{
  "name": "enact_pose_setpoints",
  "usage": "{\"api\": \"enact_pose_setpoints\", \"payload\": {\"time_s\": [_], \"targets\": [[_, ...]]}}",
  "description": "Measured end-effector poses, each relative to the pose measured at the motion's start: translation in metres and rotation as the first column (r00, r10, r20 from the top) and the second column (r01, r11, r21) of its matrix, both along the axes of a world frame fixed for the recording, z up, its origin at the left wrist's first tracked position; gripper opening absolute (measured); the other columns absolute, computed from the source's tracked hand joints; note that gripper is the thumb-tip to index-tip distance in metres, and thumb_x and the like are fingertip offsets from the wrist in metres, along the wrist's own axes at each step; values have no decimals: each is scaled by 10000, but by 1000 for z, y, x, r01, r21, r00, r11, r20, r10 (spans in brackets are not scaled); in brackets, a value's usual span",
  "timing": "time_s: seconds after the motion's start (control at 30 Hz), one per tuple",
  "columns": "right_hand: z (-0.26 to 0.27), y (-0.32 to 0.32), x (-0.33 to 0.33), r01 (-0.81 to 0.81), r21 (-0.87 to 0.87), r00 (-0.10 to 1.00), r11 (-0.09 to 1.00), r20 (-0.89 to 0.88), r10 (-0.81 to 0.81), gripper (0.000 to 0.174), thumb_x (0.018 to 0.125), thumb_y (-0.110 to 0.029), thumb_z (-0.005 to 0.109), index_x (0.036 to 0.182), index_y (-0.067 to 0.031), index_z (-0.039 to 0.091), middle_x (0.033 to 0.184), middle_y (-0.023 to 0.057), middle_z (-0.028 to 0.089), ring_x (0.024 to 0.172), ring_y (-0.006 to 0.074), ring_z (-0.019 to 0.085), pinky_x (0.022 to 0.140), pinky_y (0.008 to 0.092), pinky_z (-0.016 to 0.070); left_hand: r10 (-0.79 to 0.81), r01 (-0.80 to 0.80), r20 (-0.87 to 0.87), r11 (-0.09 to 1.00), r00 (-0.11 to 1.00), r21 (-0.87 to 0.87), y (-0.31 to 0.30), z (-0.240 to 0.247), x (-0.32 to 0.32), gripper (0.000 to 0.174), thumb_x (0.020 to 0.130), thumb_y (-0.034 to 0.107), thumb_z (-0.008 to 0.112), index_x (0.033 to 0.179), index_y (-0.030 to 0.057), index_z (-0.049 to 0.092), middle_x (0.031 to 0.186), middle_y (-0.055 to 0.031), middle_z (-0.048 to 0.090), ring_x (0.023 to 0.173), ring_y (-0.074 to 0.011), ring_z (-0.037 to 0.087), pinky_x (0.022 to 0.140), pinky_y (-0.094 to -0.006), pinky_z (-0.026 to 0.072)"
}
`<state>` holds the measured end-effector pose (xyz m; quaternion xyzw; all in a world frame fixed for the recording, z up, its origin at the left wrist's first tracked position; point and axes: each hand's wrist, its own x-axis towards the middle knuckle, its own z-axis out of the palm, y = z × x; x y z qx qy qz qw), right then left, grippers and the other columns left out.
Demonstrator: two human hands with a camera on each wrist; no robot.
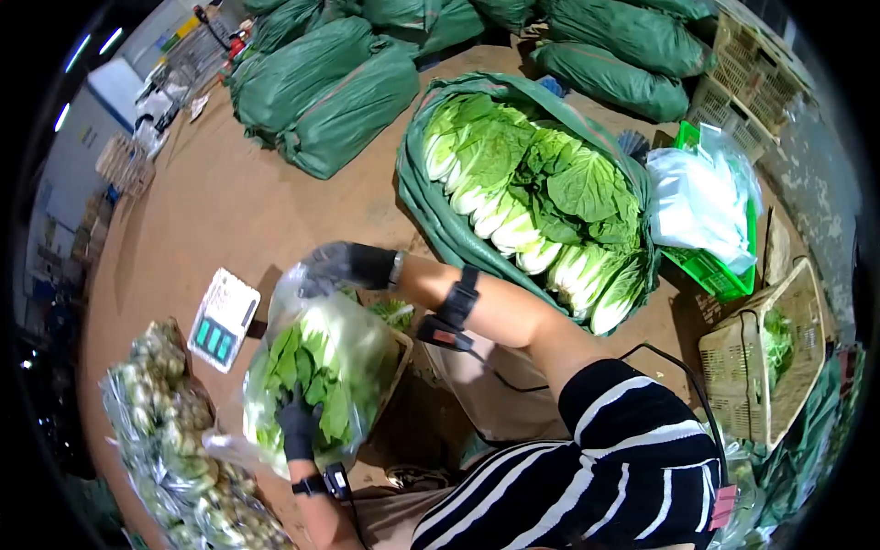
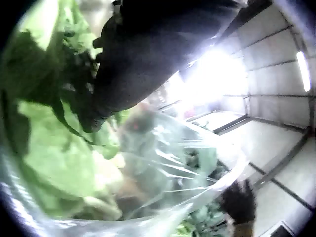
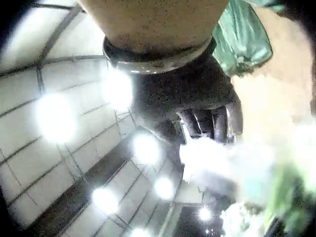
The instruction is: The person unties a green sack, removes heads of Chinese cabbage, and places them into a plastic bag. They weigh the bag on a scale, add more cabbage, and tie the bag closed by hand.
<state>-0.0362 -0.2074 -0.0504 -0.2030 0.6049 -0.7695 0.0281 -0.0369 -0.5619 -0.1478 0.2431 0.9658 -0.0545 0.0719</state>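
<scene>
A clear plastic bag [image 1: 367, 367] full of leafy greens [image 1: 316, 357] stands in front of the person. My left hand [image 1: 298, 423], in a black glove, reaches into the bag's mouth and rests on the leaves with its fingers extended. In the left wrist view the gloved left hand [image 2: 153, 54] lies over pale green leaves [image 2: 54, 153], with the bag's film [image 2: 182, 163] beyond it. At the far rim, my right hand [image 1: 348, 266], also black-gloved, grips the bag's edge. The right wrist view shows that right hand [image 3: 182, 94] with its fingers bent over bright, glare-washed plastic.
A digital scale [image 1: 225, 319] lies left of the bag, near bagged vegetables [image 1: 170, 431]. Ahead, a large green sack [image 1: 431, 220] lies open around rows of Chinese cabbages [image 1: 513, 183]. To the right are a green crate [image 1: 733, 284] with plastic bags and a beige basket [image 1: 733, 367].
</scene>
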Motion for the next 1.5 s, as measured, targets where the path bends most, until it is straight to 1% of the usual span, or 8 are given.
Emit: {"api": "enact_pose_setpoints", "payload": {"time_s": [0.07, 0.3, 0.4, 0.67, 0.9, 1.1, 1.43, 1.5], "targets": [[-12, 38, 14, 240, 239, 899, 941, -419, -123, 301, 817, -224, 520, 1040, -21, 526, 924, 83, 583, 836, 128, 546, 740, 278, 427, -49, 66, -60, 943, 997, 327, 3, 34, 1, 542, 677, 304, 625, 1144, 80, 463, 1093, -187, 510, 1013, -355, 472, 823, -391, 393], [-207, 228, 19, 616, 14, 660, 787, 536, -526, 215, 777, -118, 517, 950, 3, 560, 725, 35, 561, 565, 78, 494, 490, 185, 387, -233, -120, 135, 81, 963, 990, 149, 170, 79, 276, 862, 240, 405, 812, -9, 514, 691, -113, 561, 624, -220, 535, 623, -308, 440], [-264, 252, 10, 690, -307, 657, 655, 646, -389, 138, 793, -110, 459, 803, -13, 557, 601, 35, 486, 485, 107, 424, 448, 219, 348, -394, -37, 272, 510, 878, 859, 255, 175, 58, 252, 824, 189, 450, 908, -26, 554, 758, -109, 587, 619, -172, 544, 602, -297, 449], [-207, 236, -20, 761, -384, 572, 523, 776, -264, 165, 789, -109, 457, 916, -49, 543, 764, 34, 564, 658, 146, 543, 578, 250, 447, -711, -772, 704, 451, -8, 448, 514, -45, -134, 262, 841, 103, 415, 1055, -29, 488, 948, -158, 570, 848, -240, 570, 762, -333, 455], [-232, 235, -51, 786, -472, 589, 400, 768, -250, 259, 822, -138, 429, 1040, -14, 492, 917, 108, 578, 816, 208, 571, 682, 311, 478, -301, -359, 802, 774, 516, 522, 567, -128, -185, 405, 762, 10, 498, 1153, -33, 403, 1063, -134, 516, 899, -220, 522, 809, -304, 429], [-259, 227, -76, 721, -681, 686, 131, 675, -270, 256, 827, -140, 439, 1046, -13, 478, 950, 116, 565, 856, 204, 556, 719, 307, 468, -599, -453, 378, 27, 706, 891, 595, -158, -223, 481, 689, 52, 586, 1143, -6, 437, 1056, -140, 528, 947, -244, 510, 783, -334, 431], [-239, 229, -71, 762, -647, 610, -29, 732, -304, 223, 784, -190, 570, 907, -6, 544, 874, 53, 569, 759, 150, 536, 665, 263, 436, -682, 381, 247, 630, 688, 677, 610, -64, -231, 928, 556, 432, 721, 1262, 23, 279, 1244, -185, 358, 1159, -300, 323, 972, -343, 254], [-234, 239, -57, 813, -470, 582, 342, 661, -474, 255, 828, -201, 501, 990, -4, 513, 860, 61, 565, 806, 175, 554, 677, 272, 450, -651, 369, 208, 631, 730, 682, 613, -62, -221, 930, 555, 449, 715, 1256, 16, 284, 1230, -186, 373, 1147, -297, 340, 963, -342, 265]]}}
